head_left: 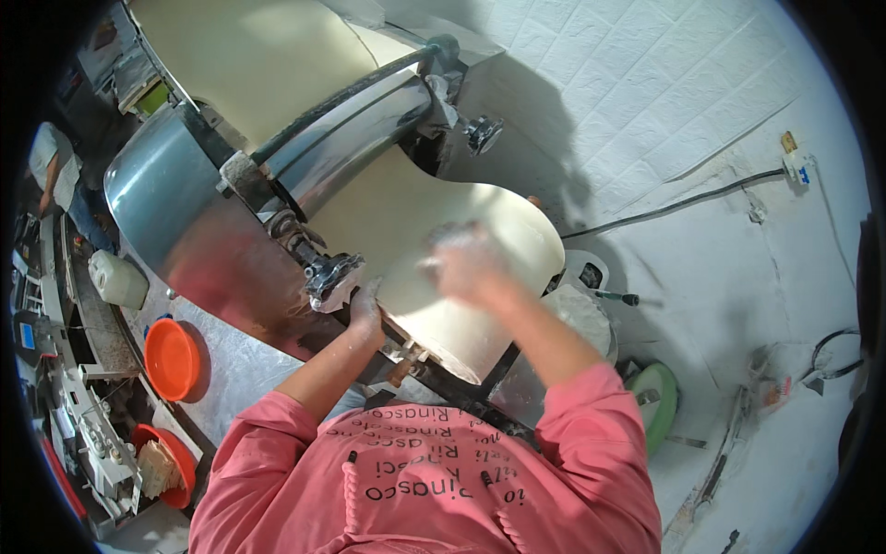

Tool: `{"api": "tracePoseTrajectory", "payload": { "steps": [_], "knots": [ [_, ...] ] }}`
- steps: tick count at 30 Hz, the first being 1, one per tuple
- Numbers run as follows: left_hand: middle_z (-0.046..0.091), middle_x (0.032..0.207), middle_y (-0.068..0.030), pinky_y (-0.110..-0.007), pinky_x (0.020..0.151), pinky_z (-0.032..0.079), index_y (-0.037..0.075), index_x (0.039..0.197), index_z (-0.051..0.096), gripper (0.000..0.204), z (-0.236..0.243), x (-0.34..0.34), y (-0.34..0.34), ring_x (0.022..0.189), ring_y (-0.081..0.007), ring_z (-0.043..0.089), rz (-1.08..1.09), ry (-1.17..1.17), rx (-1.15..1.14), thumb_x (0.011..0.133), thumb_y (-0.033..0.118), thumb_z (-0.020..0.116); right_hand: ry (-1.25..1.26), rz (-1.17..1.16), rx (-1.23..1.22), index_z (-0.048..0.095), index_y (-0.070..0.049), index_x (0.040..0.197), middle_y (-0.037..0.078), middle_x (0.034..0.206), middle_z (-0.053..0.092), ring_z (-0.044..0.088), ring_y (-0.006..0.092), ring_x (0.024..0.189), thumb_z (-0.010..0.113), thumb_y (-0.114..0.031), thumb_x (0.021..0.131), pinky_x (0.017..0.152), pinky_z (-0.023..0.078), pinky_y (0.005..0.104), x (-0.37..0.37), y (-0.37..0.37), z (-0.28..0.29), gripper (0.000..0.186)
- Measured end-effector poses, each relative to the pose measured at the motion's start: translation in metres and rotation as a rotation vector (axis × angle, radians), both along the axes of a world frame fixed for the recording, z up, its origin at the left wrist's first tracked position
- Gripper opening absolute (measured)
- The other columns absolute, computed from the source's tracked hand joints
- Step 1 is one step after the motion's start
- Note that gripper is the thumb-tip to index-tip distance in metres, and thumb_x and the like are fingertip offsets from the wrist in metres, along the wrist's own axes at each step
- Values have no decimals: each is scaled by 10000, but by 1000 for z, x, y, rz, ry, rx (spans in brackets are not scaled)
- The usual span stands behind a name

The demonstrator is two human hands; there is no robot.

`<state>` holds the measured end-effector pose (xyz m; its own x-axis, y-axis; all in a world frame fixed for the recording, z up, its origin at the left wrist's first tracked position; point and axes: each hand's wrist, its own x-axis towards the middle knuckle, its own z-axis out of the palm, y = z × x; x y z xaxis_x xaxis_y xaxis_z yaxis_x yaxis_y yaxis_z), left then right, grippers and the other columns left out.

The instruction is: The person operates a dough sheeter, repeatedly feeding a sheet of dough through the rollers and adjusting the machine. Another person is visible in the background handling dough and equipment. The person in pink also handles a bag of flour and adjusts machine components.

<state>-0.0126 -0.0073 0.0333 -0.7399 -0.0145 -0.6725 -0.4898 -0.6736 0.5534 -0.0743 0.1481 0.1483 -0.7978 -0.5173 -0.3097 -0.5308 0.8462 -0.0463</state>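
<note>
A smooth cream-coloured belt (406,212) curves over the roller end of a metal machine in front of me. My right hand (466,268) is over the belt, smeared by motion. A greyish patch shows at its fingers, too blurred to tell whether it is something held. My left hand (365,312) rests at the machine's near side edge, close beside a dusty black adjusting knob (332,279). Most of its fingers are hidden, so their grip does not show. White powder coats the knob and parts of the frame.
A curved steel cover (175,194) and a dark bar (341,103) cross the machine. At left are an orange basin (172,360), a white jug (118,280) and another person (60,171). A green round tub (653,406) stands at right, below a wall cable (683,198).
</note>
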Motion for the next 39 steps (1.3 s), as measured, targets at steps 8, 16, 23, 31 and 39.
{"api": "tracePoseTrajectory", "payload": {
  "steps": [8, 16, 23, 31, 39],
  "knots": [
    [592, 973, -43, -326, 851, 410, 81, 1054, 558, 299, 13, 11, 2, 930, -185, 540, 114, 416, -145, 893, 328, 507, 22, -71, 128, 538, -19, 1208, 118, 1335, 467, 354, 251, 1294, 378, -564, 848, 1068, 203, 455, -46, -4, 10, 672],
    [590, 1084, -65, -348, 905, 404, 83, 1144, 536, 388, -4, -2, 0, 1011, -216, 546, 89, 44, 92, 858, 345, 530, 51, 163, -8, 588, -93, 1176, 97, 1271, 526, 402, 213, 1246, 358, -460, 883, 1071, 174, 458, 41, -13, 8, 523],
    [569, 1094, -66, -327, 933, 371, 75, 1078, 552, 329, 8, 10, -1, 1049, -200, 506, -151, 295, -185, 854, 316, 545, 378, -303, -127, 415, -62, 1333, 146, 1440, 312, 197, 235, 1375, 378, -472, 893, 1095, 71, 520, -46, 64, -7, 603],
    [577, 1106, -55, -338, 946, 377, 74, 1158, 527, 418, -29, -8, -11, 1064, -202, 518, 39, 204, 32, 862, 369, 536, 271, 125, -741, 575, -92, 1150, 151, 1232, 535, 463, 282, 1190, 513, -220, 850, 1047, 241, 471, 73, 55, 5, 332],
    [602, 1051, -69, -348, 916, 399, 69, 1065, 555, 312, -19, -6, -5, 994, -224, 555, -22, 42, -51, 834, 277, 526, -124, -593, -285, 533, -68, 1093, 210, 919, 624, 591, 381, 891, 508, -150, 806, 787, 457, 435, 118, 204, -10, 300]
  ]
}}
